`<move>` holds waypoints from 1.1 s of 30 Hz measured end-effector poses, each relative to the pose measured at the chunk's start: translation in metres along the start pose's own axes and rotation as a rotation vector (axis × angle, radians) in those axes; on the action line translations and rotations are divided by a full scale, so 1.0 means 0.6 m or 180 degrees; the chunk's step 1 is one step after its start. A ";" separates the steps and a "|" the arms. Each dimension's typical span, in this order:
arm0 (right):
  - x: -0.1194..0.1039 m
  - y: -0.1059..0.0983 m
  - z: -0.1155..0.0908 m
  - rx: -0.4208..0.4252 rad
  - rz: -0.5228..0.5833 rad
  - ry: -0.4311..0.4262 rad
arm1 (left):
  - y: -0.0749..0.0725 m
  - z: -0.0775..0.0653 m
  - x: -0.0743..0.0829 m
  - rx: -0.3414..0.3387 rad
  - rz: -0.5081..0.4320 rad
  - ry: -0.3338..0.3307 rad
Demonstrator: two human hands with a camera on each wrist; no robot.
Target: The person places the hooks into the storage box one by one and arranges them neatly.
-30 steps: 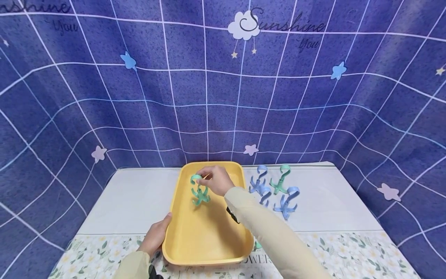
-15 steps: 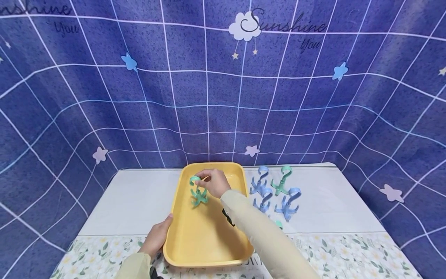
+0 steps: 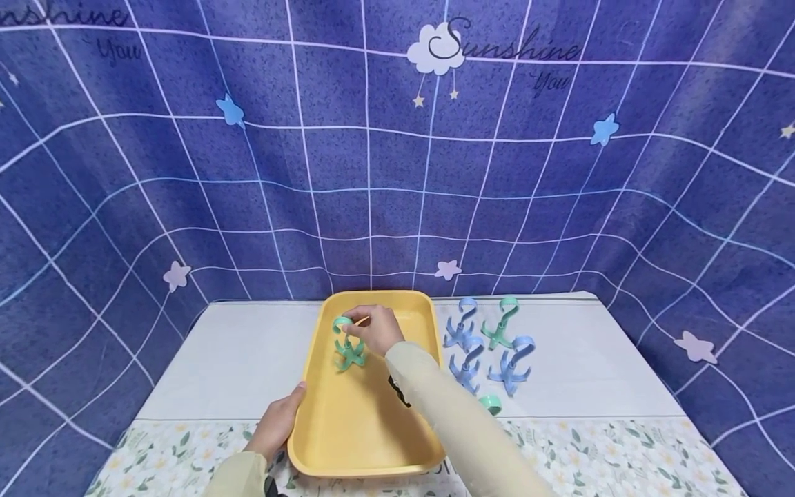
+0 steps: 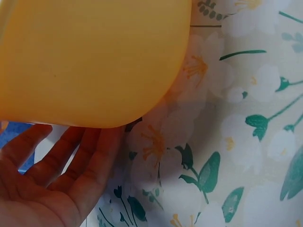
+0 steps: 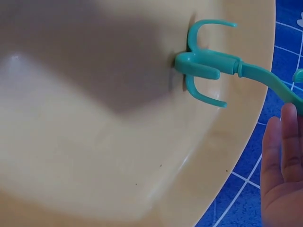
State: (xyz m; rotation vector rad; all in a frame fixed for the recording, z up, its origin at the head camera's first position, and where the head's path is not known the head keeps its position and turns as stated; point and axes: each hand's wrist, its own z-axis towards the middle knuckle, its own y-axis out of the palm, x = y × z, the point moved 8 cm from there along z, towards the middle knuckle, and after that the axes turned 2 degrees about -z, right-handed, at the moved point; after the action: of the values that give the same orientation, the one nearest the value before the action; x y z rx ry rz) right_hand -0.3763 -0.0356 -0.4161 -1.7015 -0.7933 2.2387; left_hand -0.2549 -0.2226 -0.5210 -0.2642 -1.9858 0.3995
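My right hand (image 3: 380, 330) pinches a green multi-prong hanging hook (image 3: 350, 353) by its curved upper part. The prongs point down, low inside the yellow tray (image 3: 357, 431), toward its far left. In the right wrist view the prongs of this green hook (image 5: 210, 64) are close over the tray floor, with a shadow beside them; part of the hand (image 5: 284, 175) shows at the frame's edge. My left hand (image 3: 277, 421) rests against the tray's near left side. Extended fingers meet the tray's outer wall in the left wrist view, where the hand (image 4: 57, 184) shows palm up.
Right of the tray stand several similar hooks: a green one (image 3: 499, 328) at the back, a blue one (image 3: 458, 335) beside it, and another blue one (image 3: 511, 371) nearer. My right sleeve (image 3: 459, 421) partly hides a green hook (image 3: 491, 404). A blue patterned curtain (image 3: 397, 159) rises behind.
My right hand and the green hook have shifted slightly left and down inside the tray. The sleeve moved left, uncovering more of the hooks beside the tray. My left hand stays put.
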 end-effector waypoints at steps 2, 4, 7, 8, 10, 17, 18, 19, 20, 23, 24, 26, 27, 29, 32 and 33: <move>0.000 -0.002 0.000 -0.0012 -0.0040 0.0014 | 0.000 0.002 -0.001 -0.0019 -0.0020 -0.0007; 0.000 -0.006 -0.001 -0.0031 -0.0075 0.0029 | 0.000 0.002 -0.002 -0.0019 -0.0035 -0.0001; 0.002 -0.011 0.000 -0.0064 -0.0122 0.0046 | 0.001 0.002 0.000 -0.0008 -0.0036 0.0033; 0.003 -0.012 0.001 -0.0073 -0.0138 0.0048 | 0.001 0.001 0.001 -0.0004 -0.0033 0.0043; 0.004 -0.017 0.001 -0.0090 -0.0140 0.0060 | 0.002 0.001 0.003 -0.0004 -0.0037 0.0061; 0.003 -0.039 -0.005 -0.0140 -0.0127 0.0072 | 0.008 -0.001 0.003 -0.0078 -0.0048 0.0001; 0.003 -0.041 -0.006 -0.0151 -0.0131 0.0052 | 0.008 -0.001 0.002 -0.0082 -0.0047 -0.0024; 0.002 -0.044 -0.008 -0.0164 -0.0129 0.0034 | 0.007 -0.001 0.001 -0.0073 -0.0051 -0.0032; 0.001 -0.046 -0.009 -0.0172 -0.0122 0.0015 | 0.006 -0.001 0.001 -0.0062 -0.0053 -0.0034; -0.003 -0.054 -0.013 -0.0178 -0.0135 -0.0063 | 0.005 -0.001 0.000 -0.0038 -0.0050 -0.0025; -0.004 -0.057 -0.014 -0.0176 -0.0148 -0.0089 | 0.004 -0.001 0.000 -0.0030 -0.0047 -0.0006; -0.009 -0.064 -0.017 -0.0180 -0.0175 -0.0126 | 0.003 -0.001 0.000 -0.0025 -0.0040 0.0006; -0.011 -0.067 -0.019 -0.0182 -0.0191 -0.0143 | 0.003 -0.001 -0.001 -0.0021 -0.0040 0.0008; -0.015 -0.075 -0.022 -0.0180 -0.0206 -0.0180 | 0.001 -0.001 -0.002 -0.0010 -0.0032 0.0002; -0.016 -0.084 -0.023 -0.0149 -0.0222 -0.0246 | 0.000 -0.001 -0.002 -0.0006 -0.0030 -0.0017; -0.016 -0.088 -0.023 -0.0141 -0.0225 -0.0274 | 0.000 -0.001 -0.002 -0.0005 -0.0026 -0.0017</move>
State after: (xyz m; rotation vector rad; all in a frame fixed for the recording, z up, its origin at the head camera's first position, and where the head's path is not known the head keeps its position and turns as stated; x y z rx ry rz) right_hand -0.3682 0.0072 -0.3823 -1.5791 -0.9141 2.2760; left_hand -0.2541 -0.2228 -0.5220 -0.2562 -1.9918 0.3937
